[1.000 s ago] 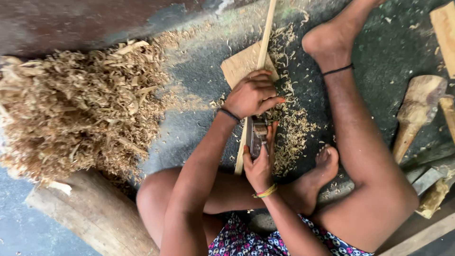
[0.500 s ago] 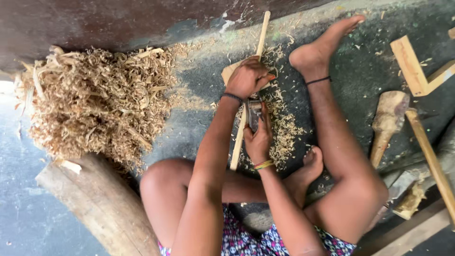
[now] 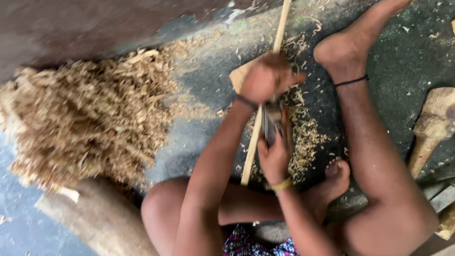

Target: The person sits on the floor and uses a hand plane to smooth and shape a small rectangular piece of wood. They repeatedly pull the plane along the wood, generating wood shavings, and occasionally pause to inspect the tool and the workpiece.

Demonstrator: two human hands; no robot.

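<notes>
1. Head view, hands: left hand [image 3: 268, 78] is closed around the far part of a long pale wooden stick [image 3: 252, 147], fingers wrapped tight; right hand [image 3: 275, 154] is clamped on a dark metal blade tool [image 3: 271, 121] pressed against the stick just beside it
2. Head view, stick: it lies slanting on the floor [image 3: 379, 61] between the person's legs, its top end passing a flat wooden block [image 3: 238, 76] and running out of the frame
3. Head view, surroundings: fine wood shavings [image 3: 303, 137] lie scattered under the hands; a big heap of curled shavings [image 3: 85, 114] sits well apart on the left, beside a thick log [image 3: 102, 220]; rough wooden pieces [image 3: 433, 125] lie at the right edge
4. Change: compared with half a second ago the left hand has shifted slightly up the stick and blurs with motion, while the right hand holds the blade on the wood, which suggests a shaving stroke in progress
</notes>
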